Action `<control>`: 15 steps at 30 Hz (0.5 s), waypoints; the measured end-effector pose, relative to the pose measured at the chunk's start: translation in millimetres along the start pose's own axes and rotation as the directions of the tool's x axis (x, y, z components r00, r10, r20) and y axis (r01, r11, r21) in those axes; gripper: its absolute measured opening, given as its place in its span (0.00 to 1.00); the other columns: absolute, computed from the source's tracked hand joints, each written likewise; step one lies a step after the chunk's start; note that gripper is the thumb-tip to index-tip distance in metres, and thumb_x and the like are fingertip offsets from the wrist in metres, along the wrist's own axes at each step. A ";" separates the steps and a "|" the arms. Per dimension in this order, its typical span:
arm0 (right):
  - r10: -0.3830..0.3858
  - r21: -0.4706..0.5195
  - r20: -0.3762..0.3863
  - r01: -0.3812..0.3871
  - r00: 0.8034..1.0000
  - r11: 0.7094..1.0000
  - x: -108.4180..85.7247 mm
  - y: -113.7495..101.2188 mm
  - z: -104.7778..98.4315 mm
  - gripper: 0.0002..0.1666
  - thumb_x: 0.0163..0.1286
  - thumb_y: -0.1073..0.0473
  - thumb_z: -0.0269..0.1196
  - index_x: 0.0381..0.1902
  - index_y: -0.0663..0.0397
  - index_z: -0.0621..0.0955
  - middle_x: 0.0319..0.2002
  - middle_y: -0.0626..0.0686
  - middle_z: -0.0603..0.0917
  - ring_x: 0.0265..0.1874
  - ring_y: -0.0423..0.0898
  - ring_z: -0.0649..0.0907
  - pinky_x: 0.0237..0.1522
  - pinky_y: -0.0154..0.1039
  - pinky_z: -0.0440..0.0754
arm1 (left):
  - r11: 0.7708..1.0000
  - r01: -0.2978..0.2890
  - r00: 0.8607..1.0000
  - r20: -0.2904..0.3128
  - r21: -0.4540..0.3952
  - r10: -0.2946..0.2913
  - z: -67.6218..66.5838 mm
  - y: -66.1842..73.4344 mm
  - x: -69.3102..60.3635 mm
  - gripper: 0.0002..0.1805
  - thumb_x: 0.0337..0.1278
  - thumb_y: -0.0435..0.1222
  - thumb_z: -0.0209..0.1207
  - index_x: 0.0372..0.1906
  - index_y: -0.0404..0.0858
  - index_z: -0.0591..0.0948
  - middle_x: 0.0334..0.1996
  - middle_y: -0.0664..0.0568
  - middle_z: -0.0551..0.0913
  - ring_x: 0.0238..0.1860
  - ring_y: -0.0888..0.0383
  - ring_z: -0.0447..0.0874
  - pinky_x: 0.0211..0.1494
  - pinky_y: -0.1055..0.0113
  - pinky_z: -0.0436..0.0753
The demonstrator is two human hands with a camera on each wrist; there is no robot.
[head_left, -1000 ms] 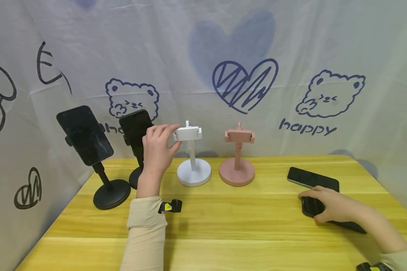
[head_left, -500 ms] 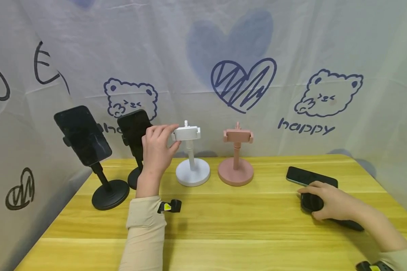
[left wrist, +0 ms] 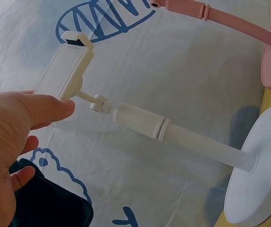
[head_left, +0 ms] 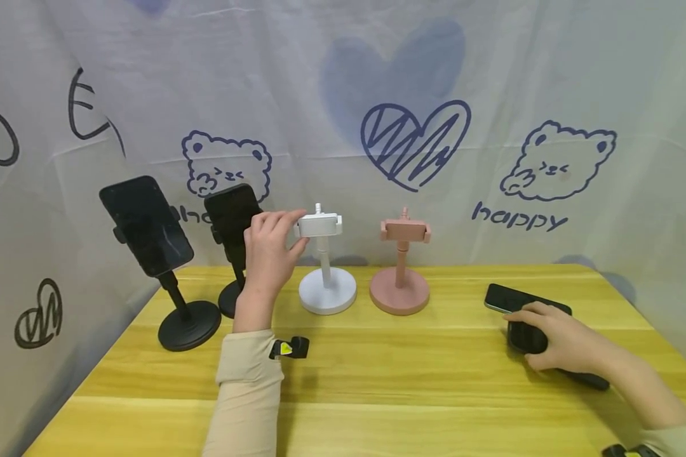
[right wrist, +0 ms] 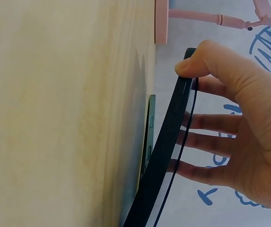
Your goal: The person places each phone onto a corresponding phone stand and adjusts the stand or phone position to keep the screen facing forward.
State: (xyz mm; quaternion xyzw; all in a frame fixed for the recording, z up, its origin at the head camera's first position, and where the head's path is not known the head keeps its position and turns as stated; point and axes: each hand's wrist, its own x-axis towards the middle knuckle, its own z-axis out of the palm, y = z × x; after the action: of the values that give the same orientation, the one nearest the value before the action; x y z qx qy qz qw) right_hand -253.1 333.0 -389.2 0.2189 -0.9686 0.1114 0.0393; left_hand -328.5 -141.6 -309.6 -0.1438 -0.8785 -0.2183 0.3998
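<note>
At the left end of the white stand's clamp (head_left: pixel 319 225), my left hand (head_left: pixel 270 254) grips the clamp between thumb and fingers; the left wrist view shows the thumb on the clamp (left wrist: pixel 59 71). The white stand's round base (head_left: pixel 328 292) rests on the table. On the right, my right hand (head_left: pixel 566 339) holds a black phone (head_left: pixel 585 379) with a dark round piece (head_left: pixel 527 337) near its end. In the right wrist view the thumb and fingers pinch the phone (right wrist: pixel 166 137), its near end tilted off the table. Another phone (head_left: pixel 505 298) lies flat just behind it.
A pink stand (head_left: pixel 400 289) with a bare clamp stands right of the white one. Two black stands at the left carry dark phones (head_left: pixel 147 225) (head_left: pixel 232 219); my left hand partly covers the nearer one. Behind the wooden table (head_left: pixel 377 393) hangs a printed cloth (head_left: pixel 309 76).
The held phone's far end has risen slightly as my right hand lifts it, and its near end has drawn a little left. My left hand keeps its grip on the white clamp.
</note>
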 end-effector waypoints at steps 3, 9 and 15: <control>0.006 0.003 -0.014 -0.005 1.000 1.000 -0.9 -0.9 -1.6 0.41 0.45 0.52 0.74 0.61 0.47 0.77 0.59 0.65 0.75 0.55 0.67 0.76 0.46 0.59 0.79 | 1.000 0.001 1.000 0.004 0.003 -0.001 1.0 0.9 1.6 0.24 0.54 0.38 0.69 0.58 0.45 0.79 0.53 0.46 0.82 0.56 0.46 0.70 0.59 0.46 0.69; 0.003 -0.009 -0.012 -0.003 1.000 1.000 -0.3 -3.6 -3.5 0.41 0.47 0.52 0.74 0.63 0.45 0.76 0.61 0.68 0.74 0.57 0.69 0.75 0.47 0.62 0.79 | 1.000 0.009 1.000 0.009 0.009 -0.009 -0.6 2.0 2.1 0.25 0.54 0.38 0.69 0.58 0.45 0.79 0.53 0.46 0.82 0.56 0.46 0.70 0.58 0.46 0.69; 0.001 -0.017 -0.025 -0.001 1.000 1.000 -1.0 -4.5 -5.3 0.41 0.48 0.52 0.74 0.62 0.45 0.76 0.60 0.67 0.74 0.57 0.69 0.74 0.49 0.64 0.78 | 1.000 0.015 1.000 0.020 0.001 -0.015 -0.1 2.1 3.1 0.24 0.54 0.38 0.68 0.58 0.45 0.79 0.53 0.46 0.82 0.56 0.46 0.70 0.58 0.46 0.69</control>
State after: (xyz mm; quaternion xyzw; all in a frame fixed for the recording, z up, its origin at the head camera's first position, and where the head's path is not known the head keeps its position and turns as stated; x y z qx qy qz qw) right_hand -250.1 330.7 -383.3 0.2167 -0.9690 0.1059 0.0532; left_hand -329.5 -139.6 -306.6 -0.1392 -0.8837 -0.2196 0.3892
